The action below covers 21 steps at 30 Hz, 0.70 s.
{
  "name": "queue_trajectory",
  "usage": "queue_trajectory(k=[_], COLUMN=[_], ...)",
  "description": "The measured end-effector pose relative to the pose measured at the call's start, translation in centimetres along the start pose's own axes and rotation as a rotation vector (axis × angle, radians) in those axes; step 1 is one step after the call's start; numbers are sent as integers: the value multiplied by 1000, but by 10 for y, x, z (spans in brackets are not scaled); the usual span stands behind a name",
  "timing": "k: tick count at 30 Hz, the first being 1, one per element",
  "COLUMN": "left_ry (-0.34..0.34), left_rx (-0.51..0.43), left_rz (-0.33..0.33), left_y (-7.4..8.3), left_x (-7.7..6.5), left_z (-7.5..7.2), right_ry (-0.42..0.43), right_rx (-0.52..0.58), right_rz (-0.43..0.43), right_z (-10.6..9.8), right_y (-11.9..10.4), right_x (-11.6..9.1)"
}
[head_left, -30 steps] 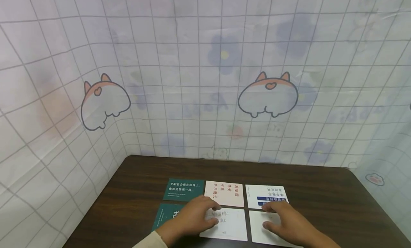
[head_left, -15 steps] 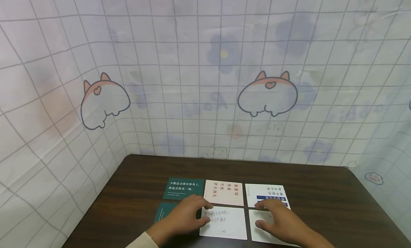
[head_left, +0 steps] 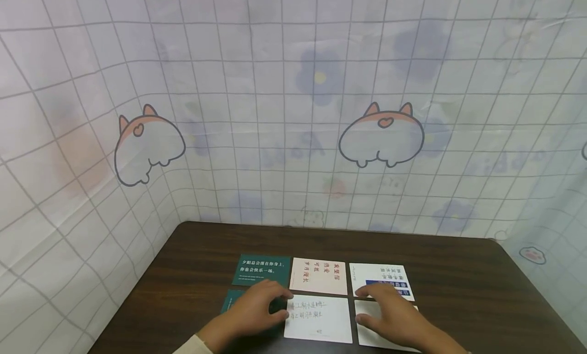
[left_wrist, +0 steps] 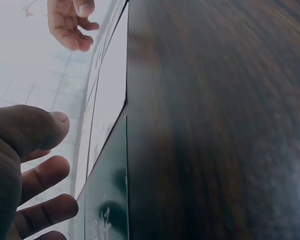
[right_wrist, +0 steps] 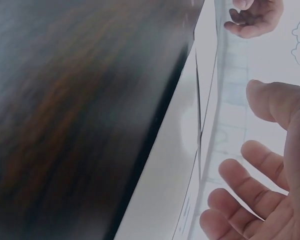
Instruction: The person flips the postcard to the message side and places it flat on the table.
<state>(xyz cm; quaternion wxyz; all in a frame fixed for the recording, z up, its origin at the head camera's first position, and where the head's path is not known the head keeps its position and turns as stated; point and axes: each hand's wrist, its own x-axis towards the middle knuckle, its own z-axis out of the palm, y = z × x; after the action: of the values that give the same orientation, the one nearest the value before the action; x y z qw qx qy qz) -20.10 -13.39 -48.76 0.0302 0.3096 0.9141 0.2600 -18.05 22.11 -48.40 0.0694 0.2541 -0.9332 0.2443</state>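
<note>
Six-sided layout aside, several cards lie flat in two rows on the table. My left hand (head_left: 257, 309) hovers over the lower green card (head_left: 231, 299), hiding most of it, with relaxed, parted fingers and nothing held. Just right of its fingertips is a white card with handwriting (head_left: 321, 323). My right hand (head_left: 398, 316), also relaxed and holding nothing, hangs over a plain pale card (head_left: 373, 336) and partly covers it. Behind lie a green card with white print (head_left: 262, 270), a pink card with red print (head_left: 318, 276) and a white card with blue bars (head_left: 378, 273).
The dark wooden table (head_left: 468, 282) extends past the cards on both sides. A white grid-patterned curtain (head_left: 284, 140) with cartoon animals stands behind its far edge and along the left and right.
My left hand has drifted left, baring the handwriting on the white card. The right hand has shifted slightly left as well. The cards lie as before.
</note>
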Motion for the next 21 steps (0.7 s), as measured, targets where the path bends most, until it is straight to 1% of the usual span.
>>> queue_trajectory(k=[4, 10, 14, 17, 21], left_ry=[13, 34, 51, 54, 60], left_rx=[5, -4, -15, -29, -39], left_rz=[2, -11, 3, 12, 2], left_y=[-4, -9, -13, -16, -19], left_x=[-4, -8, -12, -16, -19], left_z=[0, -1, -2, -4, -7], right_ry=[-8, -62, -93, -105, -114], right_rx=[21, 54, 79, 87, 82], right_rz=[-17, 24, 55, 64, 58], right_z=[2, 4, 8, 11, 15], right_y=[-6, -12, -15, -17, -18], right_x=[5, 12, 13, 14, 16])
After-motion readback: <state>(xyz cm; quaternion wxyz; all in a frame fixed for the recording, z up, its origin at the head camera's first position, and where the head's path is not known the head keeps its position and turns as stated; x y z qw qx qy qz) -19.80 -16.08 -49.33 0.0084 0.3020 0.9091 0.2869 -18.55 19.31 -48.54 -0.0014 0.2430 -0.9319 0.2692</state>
